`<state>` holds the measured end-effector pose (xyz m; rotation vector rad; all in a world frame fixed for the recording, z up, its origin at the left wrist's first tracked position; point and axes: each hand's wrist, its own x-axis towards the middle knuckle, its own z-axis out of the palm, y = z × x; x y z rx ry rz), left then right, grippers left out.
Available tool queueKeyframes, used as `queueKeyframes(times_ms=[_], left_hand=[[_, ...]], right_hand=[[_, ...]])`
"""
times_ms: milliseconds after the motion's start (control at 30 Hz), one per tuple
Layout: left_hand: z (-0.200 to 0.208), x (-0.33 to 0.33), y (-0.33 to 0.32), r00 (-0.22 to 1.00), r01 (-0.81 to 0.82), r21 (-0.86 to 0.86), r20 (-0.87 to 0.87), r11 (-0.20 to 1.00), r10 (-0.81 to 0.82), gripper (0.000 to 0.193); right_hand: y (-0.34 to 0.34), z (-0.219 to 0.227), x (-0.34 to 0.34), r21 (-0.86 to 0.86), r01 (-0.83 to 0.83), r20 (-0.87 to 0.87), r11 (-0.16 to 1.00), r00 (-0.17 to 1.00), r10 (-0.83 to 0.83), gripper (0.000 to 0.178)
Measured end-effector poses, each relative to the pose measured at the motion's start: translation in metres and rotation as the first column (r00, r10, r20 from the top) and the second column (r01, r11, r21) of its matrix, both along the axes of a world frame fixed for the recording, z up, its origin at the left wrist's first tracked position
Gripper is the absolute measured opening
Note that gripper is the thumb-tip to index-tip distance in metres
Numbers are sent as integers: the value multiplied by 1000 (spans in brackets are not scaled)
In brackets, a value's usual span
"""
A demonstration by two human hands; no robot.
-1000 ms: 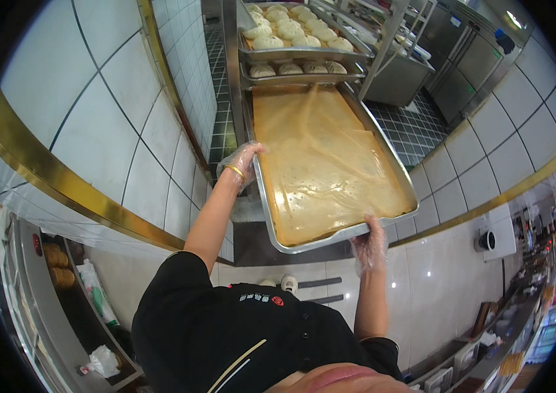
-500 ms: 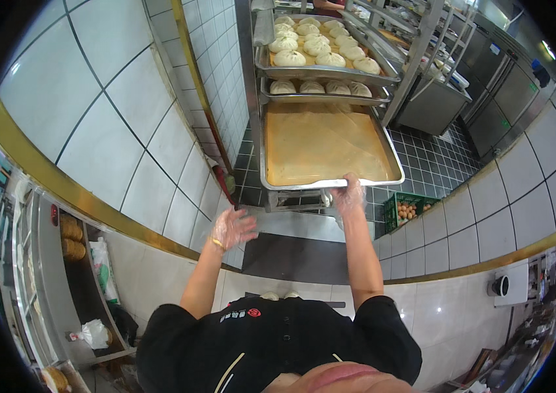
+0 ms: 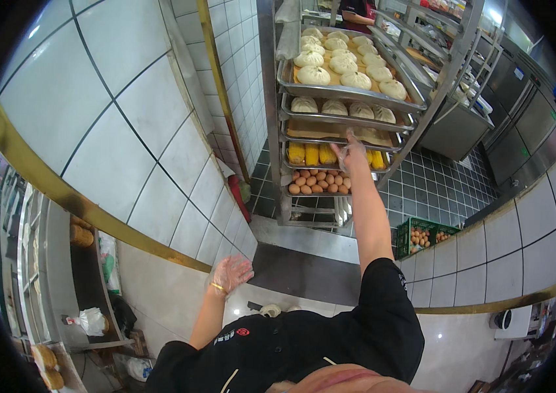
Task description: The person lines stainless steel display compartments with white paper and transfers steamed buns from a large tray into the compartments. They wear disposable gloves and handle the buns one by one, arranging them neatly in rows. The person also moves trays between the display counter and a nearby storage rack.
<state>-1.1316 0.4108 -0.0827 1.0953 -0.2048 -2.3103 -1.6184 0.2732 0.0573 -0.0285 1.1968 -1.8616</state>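
Note:
My right hand (image 3: 352, 154), in a clear plastic glove, is at the front rim of a metal tray (image 3: 310, 133) lined with brownish paper, its fingers at the rim. That tray is most of the way into a metal rack (image 3: 269, 85). Above it, one tray (image 3: 415, 103) bears several white pleated buns (image 3: 342, 64), and another below that holds more buns (image 3: 361, 109). Under the lined tray are yellow corn cobs (image 3: 311, 154), then brown eggs (image 3: 317, 181). My left hand (image 3: 231, 274), also gloved, is open and holds nothing, low beside the tiled wall.
White tiled walls (image 3: 153, 124) with gold trim flank the opening at left and right. A green crate of eggs (image 3: 415, 239) stands on the dark floor, right of the rack. A dark mat (image 3: 297, 272) lies before the rack. Another person (image 3: 356, 14) is behind it.
The lined tray has slid away from me into the rack, with my right hand reaching forward at its rim. Corn and eggs below now show. My left hand has dropped back, lower in view.

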Motion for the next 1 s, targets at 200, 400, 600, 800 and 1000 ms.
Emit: queueKeyframes(times_ms=[200, 400, 600, 800, 1000], left_hand=[[-24, 30, 5, 999, -32, 16, 9, 999, 31, 45], [-26, 38, 5, 998, -58, 31, 0, 998, 58, 44], [-25, 29, 1, 1000, -5, 60, 29, 998, 4, 44], [2, -16, -13, 972, 203, -90, -104, 975, -212, 39], [90, -69, -65, 941, 259, -340, -120, 904, -315, 57]], right_hand=[[-19, 12, -23, 95, -181, 266, 979, 952, 151, 25], [9, 47, 50, -145, -193, 17, 971, 980, 197, 17], [-7, 149, 22, -393, 215, 42, 894, 975, -216, 20], [-9, 179, 26, -250, 452, -132, 856, 860, -492, 29], [111, 168, 75, -256, 446, -236, 858, 832, -503, 18]])
